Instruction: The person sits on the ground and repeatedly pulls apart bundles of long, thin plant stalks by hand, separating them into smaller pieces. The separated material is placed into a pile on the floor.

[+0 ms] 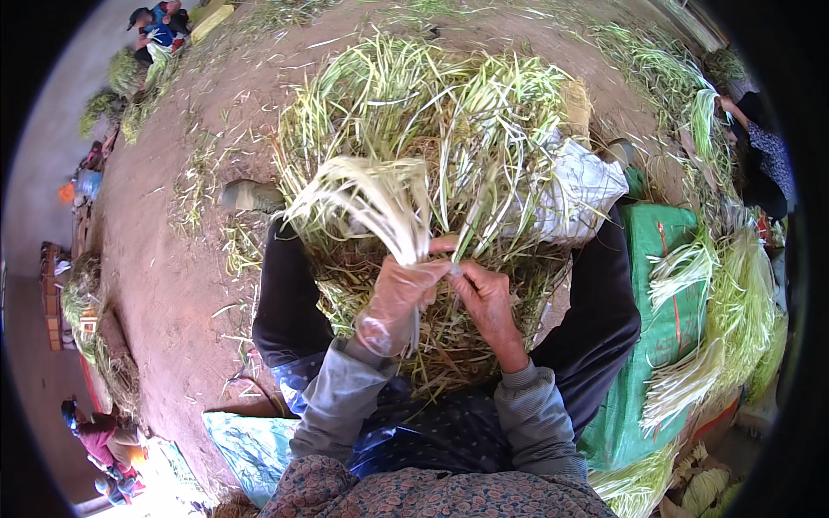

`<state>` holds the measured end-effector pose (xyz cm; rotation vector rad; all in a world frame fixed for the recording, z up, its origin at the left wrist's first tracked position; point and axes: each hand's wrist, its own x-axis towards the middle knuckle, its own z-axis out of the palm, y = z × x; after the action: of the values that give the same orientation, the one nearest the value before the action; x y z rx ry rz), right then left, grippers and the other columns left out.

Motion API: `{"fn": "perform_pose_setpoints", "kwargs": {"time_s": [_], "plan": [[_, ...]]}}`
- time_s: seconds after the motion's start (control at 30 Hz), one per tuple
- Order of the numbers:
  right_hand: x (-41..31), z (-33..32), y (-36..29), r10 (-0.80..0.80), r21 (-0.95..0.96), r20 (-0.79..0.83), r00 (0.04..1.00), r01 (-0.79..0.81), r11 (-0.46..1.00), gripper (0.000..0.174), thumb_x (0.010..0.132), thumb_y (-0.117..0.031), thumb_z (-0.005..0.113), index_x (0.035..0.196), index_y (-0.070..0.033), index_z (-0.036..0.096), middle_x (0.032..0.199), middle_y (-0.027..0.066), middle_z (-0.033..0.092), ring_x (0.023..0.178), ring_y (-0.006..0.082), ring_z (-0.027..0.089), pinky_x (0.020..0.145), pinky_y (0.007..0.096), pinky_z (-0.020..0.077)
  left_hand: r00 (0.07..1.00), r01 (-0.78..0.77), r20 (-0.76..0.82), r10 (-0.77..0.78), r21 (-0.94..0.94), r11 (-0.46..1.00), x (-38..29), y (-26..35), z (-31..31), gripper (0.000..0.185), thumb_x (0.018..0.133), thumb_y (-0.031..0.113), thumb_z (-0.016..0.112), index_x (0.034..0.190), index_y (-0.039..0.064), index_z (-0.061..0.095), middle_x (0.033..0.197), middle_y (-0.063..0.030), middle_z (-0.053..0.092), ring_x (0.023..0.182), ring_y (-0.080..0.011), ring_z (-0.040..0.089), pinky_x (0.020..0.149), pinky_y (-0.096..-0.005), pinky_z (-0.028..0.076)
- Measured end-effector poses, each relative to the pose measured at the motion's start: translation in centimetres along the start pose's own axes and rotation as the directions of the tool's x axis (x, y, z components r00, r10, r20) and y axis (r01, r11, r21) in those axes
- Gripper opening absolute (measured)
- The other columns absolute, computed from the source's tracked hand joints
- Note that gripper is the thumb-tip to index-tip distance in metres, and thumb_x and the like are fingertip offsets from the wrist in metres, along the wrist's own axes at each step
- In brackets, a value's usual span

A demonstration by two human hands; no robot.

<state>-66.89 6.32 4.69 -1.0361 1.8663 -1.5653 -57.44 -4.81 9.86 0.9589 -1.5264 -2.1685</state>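
My left hand, in a thin clear plastic glove, is closed around a bunch of pale leafy stalks. The bunch fans out up and to the left and looks blurred. Bare and to its right, my right hand pinches the lower end of a green-white stalk between thumb and fingers, close to the gloved fingertips. Beyond both hands, between my legs, lies a large heap of long green leafy stalks with dry brown leaves. Part of a white woven sack shows at the heap's right side.
At my right lies a green woven sack with pale stalk bunches on and beside it. A light blue plastic sheet is at lower left. Other people sit at upper left, lower left and far right, near more stalks. Leaf scraps litter the earthen floor.
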Motion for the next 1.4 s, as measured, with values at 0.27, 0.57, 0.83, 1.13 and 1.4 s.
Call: {"fn": "perform_pose_setpoints", "kwargs": {"time_s": [0.27,0.57,0.83,1.13,1.4], "plan": [[-0.9,0.2,-0.4,-0.06,0.013,0.102,0.993,0.059,0.998,0.02,0.084,-0.011,0.065,0.104,-0.005,0.063,0.068,0.014,0.058,0.054,0.0231,0.053,0.054,0.0319,0.0449,0.992,0.119,-0.036,-0.12,-0.018,0.993,-0.4,0.0,0.2,0.021,0.084,0.017,0.066,0.093,-0.001,0.065,0.057,0.005,0.049,0.046,-0.002,0.038,0.043,-0.0193,0.026],[-2.1,-0.7,1.4,0.064,0.272,0.05,0.997,-0.075,0.959,0.019,0.089,-0.012,0.062,0.078,0.001,0.055,0.06,-0.0025,0.049,0.054,0.0039,0.048,0.047,0.0243,0.0408,0.985,0.171,-0.012,-0.175,-0.147,0.974,-0.7,-0.2,-0.8,0.021,0.08,0.022,0.069,0.086,0.004,0.062,0.051,0.0062,0.045,0.04,-0.0041,0.034,0.039,-0.022,0.026],[-4.0,-5.7,8.5,0.325,-0.693,-0.216,0.921,-0.379,0.614,0.016,0.081,-0.019,0.065,0.086,-0.004,0.062,0.074,0.0151,0.064,0.069,0.0359,0.062,0.061,0.0412,0.0492,0.993,-0.117,-0.078,0.088,-0.649,0.751,1.1,3.0,-7.3,0.009,0.085,0.012,0.062,0.088,0.005,0.057,0.044,0.0079,0.037,0.032,-0.0048,0.029,0.032,-0.0209,0.023],[0.5,1.5,-3.9,-0.086,-0.208,0.194,0.977,0.127,0.97,0.032,0.087,-0.028,0.063,0.111,-0.006,0.059,0.073,0.0094,0.065,0.05,0.0171,0.058,0.047,0.0311,0.0474,0.998,-0.053,-0.062,0.022,-0.555,0.83,0.3,0.9,-7.5,0.015,0.085,0.02,0.063,0.088,0.005,0.061,0.046,0.0065,0.039,0.034,-0.0055,0.03,0.036,-0.021,0.022],[-3.7,1.7,-1.4,-0.135,-0.174,0.242,0.961,0.18,0.968,0.017,0.089,-0.02,0.057,0.079,-0.007,0.054,0.061,0.0119,0.054,0.048,0.0305,0.054,0.044,0.0387,0.0414,0.994,-0.057,-0.105,-0.001,-0.546,0.836,0.6,-0.7,-8.0,0.031,0.09,0.029,0.059,0.101,0.0,0.057,0.055,0.0048,0.043,0.044,-0.0054,0.038,0.041,-0.0179,0.03]]}}
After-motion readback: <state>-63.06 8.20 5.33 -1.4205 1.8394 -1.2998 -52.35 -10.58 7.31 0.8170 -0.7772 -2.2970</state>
